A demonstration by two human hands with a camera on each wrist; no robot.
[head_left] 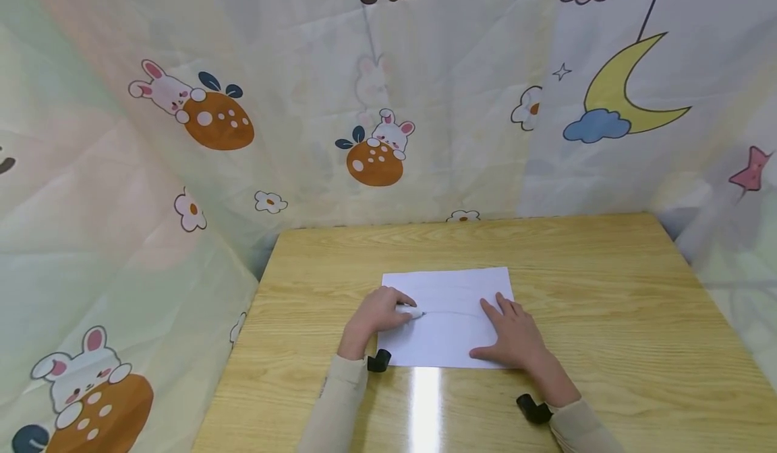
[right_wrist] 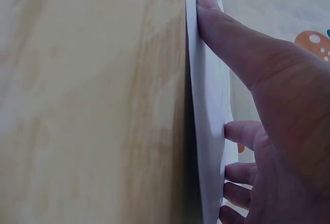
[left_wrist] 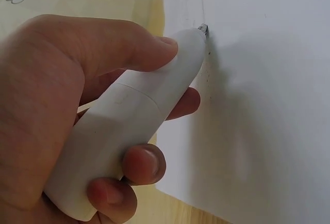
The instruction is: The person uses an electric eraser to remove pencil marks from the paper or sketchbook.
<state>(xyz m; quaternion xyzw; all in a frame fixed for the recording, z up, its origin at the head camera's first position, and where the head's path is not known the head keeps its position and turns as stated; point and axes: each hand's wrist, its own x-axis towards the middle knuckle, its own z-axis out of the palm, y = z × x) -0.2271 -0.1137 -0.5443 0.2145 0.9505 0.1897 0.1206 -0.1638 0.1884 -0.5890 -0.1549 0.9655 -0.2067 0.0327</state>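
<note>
My left hand (head_left: 378,311) grips a thick white pen-shaped tool (left_wrist: 129,110), thumb on top and fingers curled round its body. The tool has a seam round it and a small grey tip, which is at a thin line on the sheet of white paper (head_left: 449,345). A few dark specks lie on the paper beside the tip. At the sheet's right side, my right hand (head_left: 516,335) rests with fingers spread and thumb extended. Seen from the right wrist, its thumb (right_wrist: 232,33) and fingertips touch the paper, whose near edge stands slightly off the wooden surface.
The paper lies on a wood-grain table (head_left: 315,264). Behind and beside it hangs a printed cloth (head_left: 291,102) with rabbits, flowers and a moon. A black wrist device (head_left: 379,360) is by the left wrist, another black device (head_left: 534,409) by the right.
</note>
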